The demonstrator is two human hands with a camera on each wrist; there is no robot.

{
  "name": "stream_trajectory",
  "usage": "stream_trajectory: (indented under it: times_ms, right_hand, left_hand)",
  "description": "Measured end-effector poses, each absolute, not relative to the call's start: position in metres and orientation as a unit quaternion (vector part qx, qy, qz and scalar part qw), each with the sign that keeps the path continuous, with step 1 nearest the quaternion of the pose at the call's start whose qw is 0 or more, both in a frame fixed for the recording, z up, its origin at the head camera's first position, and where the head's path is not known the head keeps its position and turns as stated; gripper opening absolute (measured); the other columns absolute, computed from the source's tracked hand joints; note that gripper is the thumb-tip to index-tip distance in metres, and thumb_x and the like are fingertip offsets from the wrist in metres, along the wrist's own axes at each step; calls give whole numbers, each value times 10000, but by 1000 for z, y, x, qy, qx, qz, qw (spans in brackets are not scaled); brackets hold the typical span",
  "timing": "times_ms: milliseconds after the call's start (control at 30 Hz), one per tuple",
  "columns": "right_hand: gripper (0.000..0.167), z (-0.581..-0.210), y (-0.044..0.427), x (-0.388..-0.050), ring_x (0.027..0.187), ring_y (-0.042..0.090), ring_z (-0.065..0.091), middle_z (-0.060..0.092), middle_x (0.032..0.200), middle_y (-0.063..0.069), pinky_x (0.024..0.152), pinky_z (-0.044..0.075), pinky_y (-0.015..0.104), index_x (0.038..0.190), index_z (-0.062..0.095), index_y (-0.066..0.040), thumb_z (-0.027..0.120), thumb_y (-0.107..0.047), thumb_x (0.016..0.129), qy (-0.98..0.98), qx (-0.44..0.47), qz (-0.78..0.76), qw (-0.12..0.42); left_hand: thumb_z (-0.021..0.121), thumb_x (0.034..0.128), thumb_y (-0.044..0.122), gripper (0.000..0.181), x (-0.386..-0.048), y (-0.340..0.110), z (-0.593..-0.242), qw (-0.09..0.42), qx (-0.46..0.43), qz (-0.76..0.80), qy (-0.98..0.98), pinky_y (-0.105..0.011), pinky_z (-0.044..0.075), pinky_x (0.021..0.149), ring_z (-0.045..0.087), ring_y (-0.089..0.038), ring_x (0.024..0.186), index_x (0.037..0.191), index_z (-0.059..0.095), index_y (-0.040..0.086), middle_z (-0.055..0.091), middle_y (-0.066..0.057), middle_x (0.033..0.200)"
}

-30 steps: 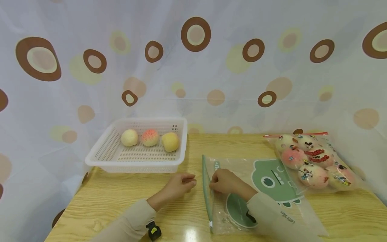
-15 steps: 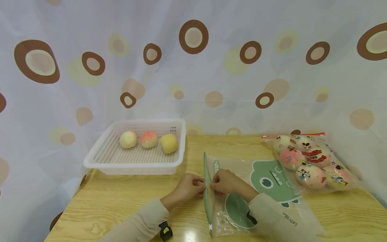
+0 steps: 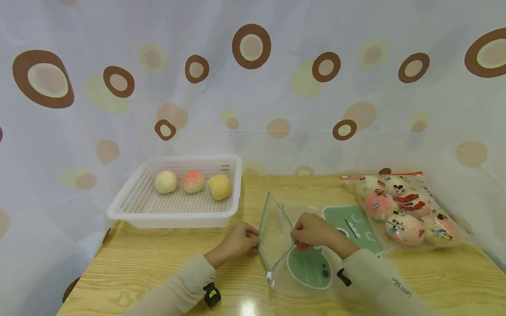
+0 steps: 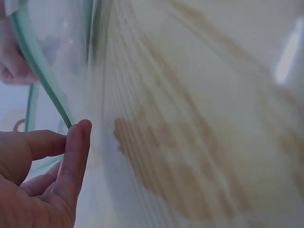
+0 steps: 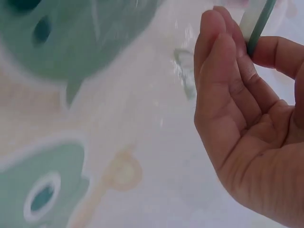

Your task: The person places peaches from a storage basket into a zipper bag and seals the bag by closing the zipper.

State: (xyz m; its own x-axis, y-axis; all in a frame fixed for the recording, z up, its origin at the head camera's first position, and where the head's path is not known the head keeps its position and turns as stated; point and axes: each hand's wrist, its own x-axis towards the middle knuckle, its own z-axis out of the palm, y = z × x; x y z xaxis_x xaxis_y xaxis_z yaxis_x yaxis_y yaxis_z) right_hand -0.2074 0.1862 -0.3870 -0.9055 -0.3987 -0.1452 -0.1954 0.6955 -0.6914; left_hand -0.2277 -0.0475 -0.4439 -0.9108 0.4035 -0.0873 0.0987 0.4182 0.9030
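Observation:
A clear zip bag with a green dinosaur print [image 3: 310, 267] lies on the table, its mouth spread into a diamond shape toward the left. The left hand [image 3: 240, 240] pinches the left edge of the mouth; in the left wrist view that hand [image 4: 47, 166] has thumb and fingers on the green strip [image 4: 47, 85]. Opposite it, the right hand [image 3: 316, 232] pinches the other edge, lifted a little. From the right wrist view, the right hand [image 5: 251, 109] holds the green strip [image 5: 261, 26] between thumb and fingers.
At the back left stands a white perforated basket [image 3: 170, 216] with a cream peach [image 3: 166, 181], a pink-speckled peach [image 3: 193, 181] and a yellow fruit [image 3: 220, 186]. A red-zipped clear bag [image 3: 411, 204] of several round fruits lies at the right, close to the green-printed bag. A patterned curtain hangs behind.
The left hand has moved right and taken hold of the bag's near-left edge. The right hand has moved right and up with the other edge, and the mouth has spread wide.

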Motion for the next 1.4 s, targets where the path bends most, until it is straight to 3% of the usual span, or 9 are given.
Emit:
stream_trajectory:
  times_ms: [300,567,833,1067,1400]
  right_hand:
    - [275,-344,242,-188,487,132,612,617,542,1,477,523,261,622,667,-43,553,-100,865,929,-150,-312,126]
    - [303,-309,248,-171,488,129,585,608,536,-20,487,494,280,591,678,-101,557,-100,868,945,-150,-275,92]
    - [292,-332,232,-180,487,88,578,598,534,-54,486,494,256,598,669,-119,540,-119,860,946,-167,-265,88]
    - [291,-356,207,-194,507,147,628,643,572,21,497,537,270,651,700,-32,552,-103,892,914,-174,-347,120]
    - [303,-366,188,-200,519,170,647,660,590,62,505,550,291,666,700,-4,571,-119,915,899,-161,-379,149]
  left_hand:
    - [628,845,-70,146,-231,-53,-441,154,147,522,826,-257,563,565,688,-204,602,963,640,-156,670,-126,710]
    - [623,873,-41,96,-230,-51,-439,165,174,510,826,-256,562,562,691,-213,601,903,665,-123,676,-122,686]
    - [617,876,-56,102,-227,-45,-445,183,160,531,812,-263,568,579,698,-223,623,911,660,-141,676,-141,702]
    - [624,877,-37,123,-228,-42,-448,161,174,523,819,-259,564,555,693,-210,606,927,678,-135,689,-141,710]
    - [598,908,20,157,-225,-51,-445,164,180,511,824,-265,569,588,693,-196,670,923,693,-104,699,-128,766]
